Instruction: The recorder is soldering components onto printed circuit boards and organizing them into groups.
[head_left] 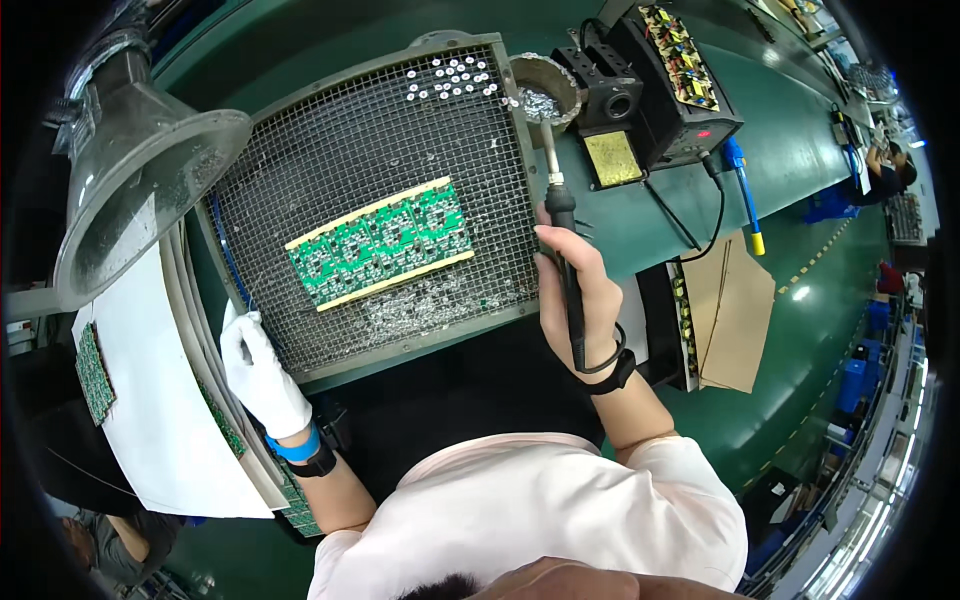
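My bare right hand (585, 285) is wrapped round the black handle of a soldering iron (564, 215). The iron points away from me, its metal tip at the mouth of a round pot (560, 80) with silvery scraps inside. A green circuit board panel (385, 245) with pale yellow edge strips lies slightly tilted on a wire mesh tray (400, 150). At the tray's near left corner is my white-gloved left hand (260, 375), its fingers pinched together. Anything between those fingertips is too small to make out. A thin blue cord (230, 262) runs along the tray's left side.
Small white round parts (455, 78) sit at the mesh's far right. Beyond the pot are an iron holder with a yellow sponge (613, 158) and a black soldering station (690, 125). A clear fume hood (140, 185) overhangs the left; white sheets (150, 400) stand below it.
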